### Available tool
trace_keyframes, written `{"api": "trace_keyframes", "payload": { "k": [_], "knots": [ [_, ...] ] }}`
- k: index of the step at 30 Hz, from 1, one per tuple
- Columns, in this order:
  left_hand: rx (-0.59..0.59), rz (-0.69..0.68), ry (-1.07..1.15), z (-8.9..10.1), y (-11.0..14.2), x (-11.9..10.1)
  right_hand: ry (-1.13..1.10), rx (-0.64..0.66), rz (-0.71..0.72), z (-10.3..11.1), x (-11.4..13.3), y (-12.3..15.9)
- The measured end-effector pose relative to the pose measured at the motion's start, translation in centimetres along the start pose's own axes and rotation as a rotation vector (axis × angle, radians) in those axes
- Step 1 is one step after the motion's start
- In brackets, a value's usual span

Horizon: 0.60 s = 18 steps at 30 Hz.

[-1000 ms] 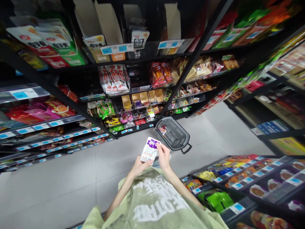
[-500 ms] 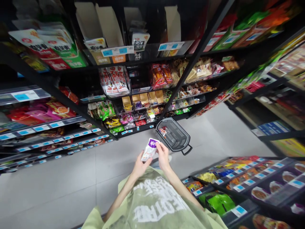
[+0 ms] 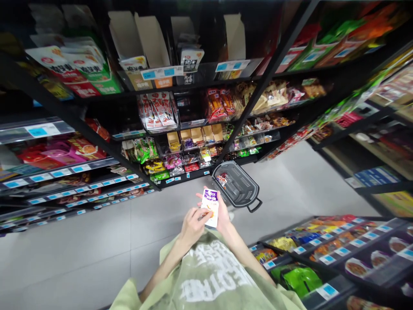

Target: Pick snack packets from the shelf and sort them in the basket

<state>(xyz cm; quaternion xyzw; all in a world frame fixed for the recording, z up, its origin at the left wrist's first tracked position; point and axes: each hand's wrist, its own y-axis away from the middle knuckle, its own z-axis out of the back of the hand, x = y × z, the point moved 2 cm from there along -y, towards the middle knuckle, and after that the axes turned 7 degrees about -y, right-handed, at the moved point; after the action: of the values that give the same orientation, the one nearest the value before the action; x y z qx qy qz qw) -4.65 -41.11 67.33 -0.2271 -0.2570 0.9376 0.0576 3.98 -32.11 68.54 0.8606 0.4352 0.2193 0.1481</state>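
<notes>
Well, packet (image 3: 211, 203) between both hands (image 3: 192, 224) (image 3: 223, 214)

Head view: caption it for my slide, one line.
Right hand holds a purple-and-white packet, left hand on its front; a gray basket sits on the floor beyond.

On my feed, grey tiled floor (image 3: 97, 245) carries the basket (image 3: 248, 187), just beside the tall shelf (image 3: 196, 175). I see upright cartons (image 3: 153, 41) and red-and-white packets (image 3: 158, 111) on its tiers; a green bag (image 3: 301, 280) sits on the lower-right rack (image 3: 342, 282).
</notes>
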Motion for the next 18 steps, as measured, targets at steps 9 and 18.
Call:
{"api": "trace_keyframes", "payload": {
  "k": [9,18],
  "knots": [
    [0.110,-0.171,-0.095,0.0,-0.3,-0.6,-0.060,-0.016,0.036,0.2,0.8,0.4],
    [0.137,-0.371,0.048,-0.1,-0.5,-2.1,0.029,0.007,-0.034,0.6,1.4,0.3]
  ]
}}
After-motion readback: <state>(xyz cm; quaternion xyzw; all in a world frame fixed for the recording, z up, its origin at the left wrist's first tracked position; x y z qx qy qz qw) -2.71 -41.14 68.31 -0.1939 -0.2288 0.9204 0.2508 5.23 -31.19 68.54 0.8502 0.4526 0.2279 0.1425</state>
